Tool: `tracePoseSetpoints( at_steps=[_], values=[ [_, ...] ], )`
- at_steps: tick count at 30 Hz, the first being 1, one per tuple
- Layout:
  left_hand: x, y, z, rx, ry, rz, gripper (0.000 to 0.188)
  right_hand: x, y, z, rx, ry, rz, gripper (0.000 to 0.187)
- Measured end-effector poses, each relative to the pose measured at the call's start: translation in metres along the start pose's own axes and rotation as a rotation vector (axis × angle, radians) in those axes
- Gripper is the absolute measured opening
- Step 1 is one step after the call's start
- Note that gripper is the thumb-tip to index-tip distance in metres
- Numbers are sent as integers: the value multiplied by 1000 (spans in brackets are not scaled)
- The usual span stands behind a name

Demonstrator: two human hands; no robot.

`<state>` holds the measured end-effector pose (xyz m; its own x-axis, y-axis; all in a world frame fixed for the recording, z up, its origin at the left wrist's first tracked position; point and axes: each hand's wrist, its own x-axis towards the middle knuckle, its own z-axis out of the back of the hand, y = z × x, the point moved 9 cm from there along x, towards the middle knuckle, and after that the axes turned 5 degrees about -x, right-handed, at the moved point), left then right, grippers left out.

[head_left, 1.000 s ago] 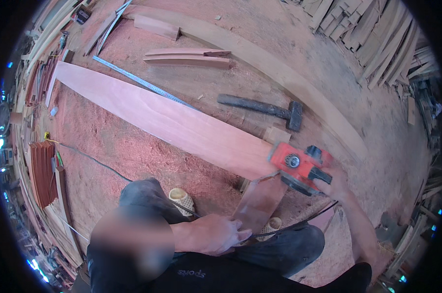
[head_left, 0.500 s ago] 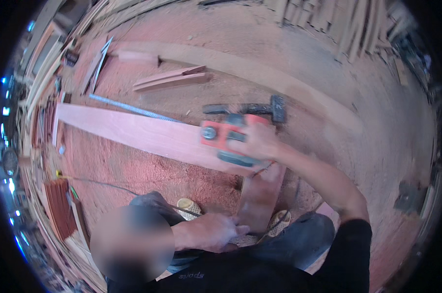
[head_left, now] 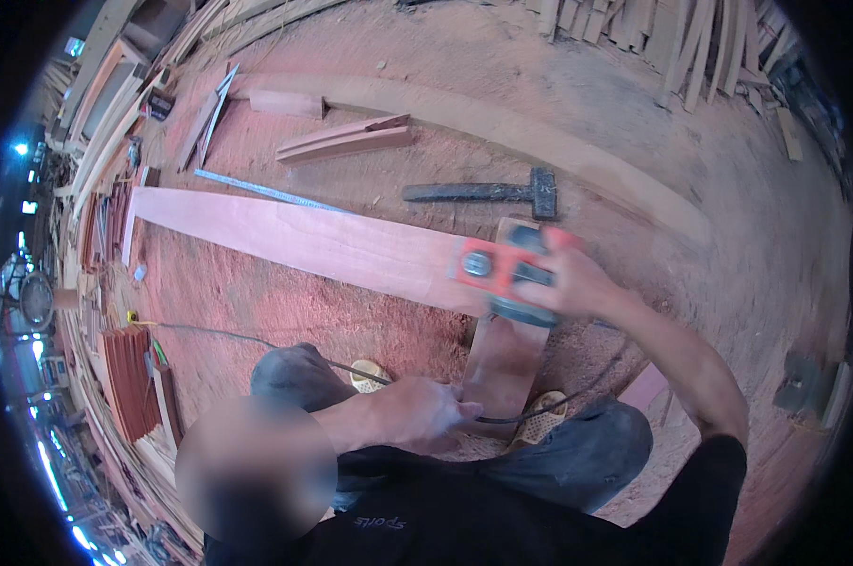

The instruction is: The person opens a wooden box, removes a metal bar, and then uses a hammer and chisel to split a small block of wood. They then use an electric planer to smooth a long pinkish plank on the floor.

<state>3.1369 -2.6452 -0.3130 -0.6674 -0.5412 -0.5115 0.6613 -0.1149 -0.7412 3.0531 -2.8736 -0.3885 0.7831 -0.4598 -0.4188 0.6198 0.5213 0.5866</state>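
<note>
My right hand [head_left: 577, 280] is wrapped round the rear handle of a red and black electric planer [head_left: 477, 265]. The planer rests on the right end of a long, pale reddish wooden board [head_left: 294, 236]. This end lies across a shorter wooden piece [head_left: 506, 354] that runs back between my feet. Low in front of my body, my left hand [head_left: 417, 407] is closed round the dark power cord [head_left: 506, 418], which passes on toward my right foot. A black hammer [head_left: 473, 192] lies just beyond the planer.
Along the board's far side lies a metal ruler [head_left: 266, 191]. Two narrow wood strips [head_left: 343, 140] and a set square [head_left: 217, 115] lie farther off. Stacked brown boards [head_left: 129, 382] stand at left, and loose battens [head_left: 709, 42] pile up at far right. Reddish sawdust covers the floor.
My right hand has slid the planer rightward along the board to its end. The left hand stays low with the cord. The whole view has shifted slightly.
</note>
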Motion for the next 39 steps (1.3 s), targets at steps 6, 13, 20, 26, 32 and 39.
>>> tracePoseSetpoints(
  at_steps=[6, 13, 20, 26, 32, 39],
  values=[
    [0, -7, 4, -68, -48, -114, 59, -79, -37, -7, 247, -18, -130, 40],
    [-20, -7, 4, -120, -74, -209, 44, -13, 33, -33, 252, -80, -46, 39],
    [-50, 4, 15, -155, -143, -241, 43, 58, 117, -38, 226, -30, -32, 42],
    [-74, 12, 20, -170, -243, -282, 48, 127, 174, -61, 87, 43, -24, 57],
    [-64, 13, 14, -153, -145, -213, 56, 196, 263, -77, 136, 52, 145, 61],
    [-70, 0, 8, -137, -151, -194, 57, 117, 173, -62, 142, 104, 83, 72]
  ],
)
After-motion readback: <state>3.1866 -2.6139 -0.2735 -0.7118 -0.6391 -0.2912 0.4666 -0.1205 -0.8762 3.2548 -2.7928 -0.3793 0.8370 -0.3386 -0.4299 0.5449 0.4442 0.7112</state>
